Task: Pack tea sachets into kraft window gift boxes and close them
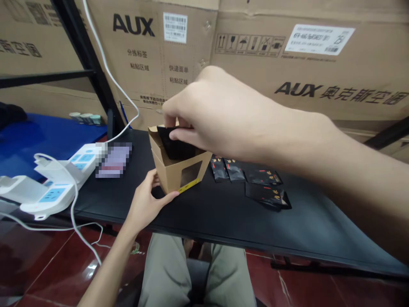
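One open box (171, 177) stands on the desk (204, 217), the left hand (148, 198) wrapped around its lower corner, likely steadying it. The right hand (193, 115) pinches a black packet (179, 147), tilted inside, perhaps to clear the walls. Other packets (268, 194) lie rightward.

The open carton (175, 175) hides the lower edge of the black packet (177, 147).

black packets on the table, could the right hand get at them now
Probably not until it lets go: the right hand is pinching another black packet partly inside the box. The loose packets lie in the open beside the box.
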